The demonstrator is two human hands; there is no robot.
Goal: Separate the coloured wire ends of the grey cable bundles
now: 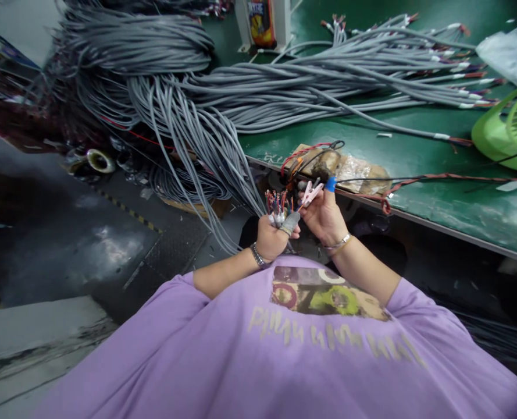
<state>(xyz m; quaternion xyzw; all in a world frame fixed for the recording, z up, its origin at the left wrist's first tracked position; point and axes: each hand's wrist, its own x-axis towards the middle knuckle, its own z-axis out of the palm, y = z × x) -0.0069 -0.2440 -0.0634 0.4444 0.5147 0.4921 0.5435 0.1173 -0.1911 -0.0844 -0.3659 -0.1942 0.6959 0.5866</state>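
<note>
My left hand [272,237] is closed around a bundle of grey cables [247,195], and a grey cover [290,223] sits on its thumb. Above that fist stick up the stripped cable ends [279,201], a cluster of thin red, blue and dark wires. Close by on the right, my right hand [321,220] pinches a small pink clip [311,193] that looks like a clothes peg. One orange wire runs from the left thumb toward this clip; whether the clip grips it is too small to tell. Blue tape [330,184] wraps a right-hand digit.
Behind the hands, a taped block [349,170] with red and black leads lies at the edge of the green table [441,198]. Long grey cables [293,87] spread across the tabletop. A green fan [509,125] stands at the right; a tape roll [100,161] is at the lower left.
</note>
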